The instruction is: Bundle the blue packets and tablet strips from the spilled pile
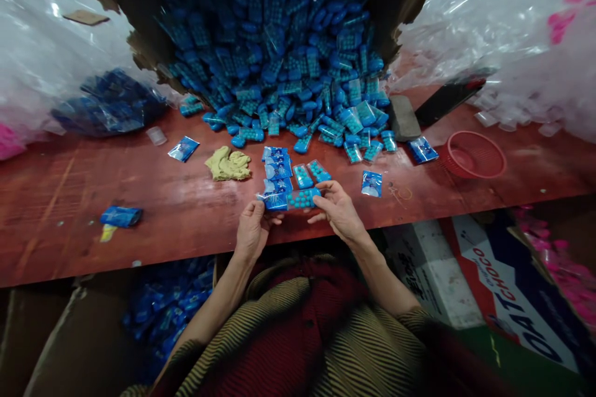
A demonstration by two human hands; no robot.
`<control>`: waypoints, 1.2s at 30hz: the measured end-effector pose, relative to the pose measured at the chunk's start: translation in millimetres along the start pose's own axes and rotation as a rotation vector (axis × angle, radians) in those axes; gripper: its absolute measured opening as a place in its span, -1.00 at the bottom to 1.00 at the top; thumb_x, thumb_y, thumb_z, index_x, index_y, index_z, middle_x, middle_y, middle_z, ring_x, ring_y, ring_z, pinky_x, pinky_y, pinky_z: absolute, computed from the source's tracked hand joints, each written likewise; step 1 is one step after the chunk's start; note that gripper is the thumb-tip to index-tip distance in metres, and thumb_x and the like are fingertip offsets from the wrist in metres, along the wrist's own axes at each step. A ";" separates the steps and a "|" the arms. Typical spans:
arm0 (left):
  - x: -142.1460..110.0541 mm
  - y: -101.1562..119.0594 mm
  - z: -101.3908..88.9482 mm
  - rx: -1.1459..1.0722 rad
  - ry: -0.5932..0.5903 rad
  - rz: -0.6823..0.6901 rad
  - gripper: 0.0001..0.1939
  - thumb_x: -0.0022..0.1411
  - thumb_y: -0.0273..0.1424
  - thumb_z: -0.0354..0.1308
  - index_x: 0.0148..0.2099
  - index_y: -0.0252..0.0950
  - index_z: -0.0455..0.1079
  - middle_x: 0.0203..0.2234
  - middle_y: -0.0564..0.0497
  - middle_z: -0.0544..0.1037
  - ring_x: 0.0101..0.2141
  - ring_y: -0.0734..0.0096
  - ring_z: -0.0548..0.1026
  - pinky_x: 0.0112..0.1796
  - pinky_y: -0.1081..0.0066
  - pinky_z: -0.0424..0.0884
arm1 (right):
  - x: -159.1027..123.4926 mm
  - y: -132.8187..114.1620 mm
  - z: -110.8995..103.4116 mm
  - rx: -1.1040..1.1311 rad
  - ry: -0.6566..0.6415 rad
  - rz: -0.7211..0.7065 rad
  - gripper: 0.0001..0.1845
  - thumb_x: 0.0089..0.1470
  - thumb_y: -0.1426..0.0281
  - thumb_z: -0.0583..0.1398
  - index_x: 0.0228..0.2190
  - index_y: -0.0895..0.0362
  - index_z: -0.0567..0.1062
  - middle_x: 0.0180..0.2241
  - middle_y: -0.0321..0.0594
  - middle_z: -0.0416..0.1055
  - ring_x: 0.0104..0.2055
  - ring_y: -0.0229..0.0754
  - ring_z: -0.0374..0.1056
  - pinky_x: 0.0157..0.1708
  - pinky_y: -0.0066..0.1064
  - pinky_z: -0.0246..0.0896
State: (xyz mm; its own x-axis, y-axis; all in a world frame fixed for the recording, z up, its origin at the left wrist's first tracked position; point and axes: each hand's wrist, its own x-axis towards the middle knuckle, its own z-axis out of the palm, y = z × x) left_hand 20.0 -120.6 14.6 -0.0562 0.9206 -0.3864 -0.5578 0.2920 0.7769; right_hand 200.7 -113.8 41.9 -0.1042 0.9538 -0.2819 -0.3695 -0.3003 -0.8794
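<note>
My left hand (254,232) and my right hand (338,211) meet at the near edge of a red-brown table (69,198). Between them they pinch a small clear packet of blue pieces (302,198) joined to a blue printed sachet (275,201). The left fingers grip the sachet end, the right fingers the clear end. Just beyond lie a short row of blue sachets (278,167) and two more clear packets (311,173). A big heap of the same blue packets (288,68) spills from a torn cardboard box (139,49) at the back.
A yellow cloth (228,164) lies left of the sachets. A red plastic basket (472,154) sits at the right, rubber bands (400,193) near it. Clear plastic bags (503,31) flank the box. Below the table stand a box of blue packets (167,310) and a printed carton (503,298).
</note>
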 end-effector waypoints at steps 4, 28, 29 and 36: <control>-1.6 1.5 1.4 -0.012 0.005 0.015 -0.54 -0.21 -0.14 0.38 -0.43 -0.30 0.24 -0.59 0.07 0.53 -0.60 0.41 0.51 -0.64 0.53 0.37 | -2.1 1.0 4.6 -0.004 0.030 -0.031 -0.59 -0.12 0.31 0.27 -0.19 0.04 0.30 -0.38 -0.41 0.32 -0.53 -0.36 0.40 -0.64 -0.53 0.41; -1.6 -0.2 1.8 -0.053 0.091 0.014 -0.62 -0.08 -0.18 0.33 -0.41 -0.29 0.23 -0.60 0.07 0.54 -0.58 0.43 0.52 -0.60 0.54 0.41 | -11.0 12.7 15.2 0.044 0.123 -0.042 -0.62 -0.11 0.29 0.28 -0.24 0.06 0.31 -0.39 -0.39 0.35 -0.52 -0.33 0.42 -0.64 -0.51 0.41; -2.0 -0.4 2.5 -0.056 0.090 0.014 -0.63 -0.08 -0.18 0.33 -0.41 -0.29 0.24 -0.60 0.06 0.55 -0.58 0.43 0.52 -0.59 0.54 0.41 | -11.0 13.9 15.5 0.045 0.120 -0.037 -0.62 -0.12 0.29 0.28 -0.24 0.06 0.31 -0.39 -0.39 0.35 -0.52 -0.33 0.42 -0.65 -0.51 0.41; -2.0 2.0 3.7 -0.058 0.087 0.009 -0.63 -0.10 -0.21 0.34 -0.43 -0.30 0.24 -0.60 0.10 0.52 -0.58 0.45 0.52 -0.60 0.56 0.40 | -11.1 17.1 13.7 0.025 0.120 -0.016 -0.63 -0.13 0.29 0.29 -0.25 0.08 0.33 -0.42 -0.40 0.36 -0.55 -0.35 0.40 -0.63 -0.50 0.43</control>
State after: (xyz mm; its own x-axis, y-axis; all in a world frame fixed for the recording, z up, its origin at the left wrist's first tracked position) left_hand 22.0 -121.0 18.8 -0.1319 0.8965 -0.4229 -0.6036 0.2658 0.7517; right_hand 182.9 -129.3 35.2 0.0124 0.9495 -0.3134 -0.3930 -0.2836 -0.8747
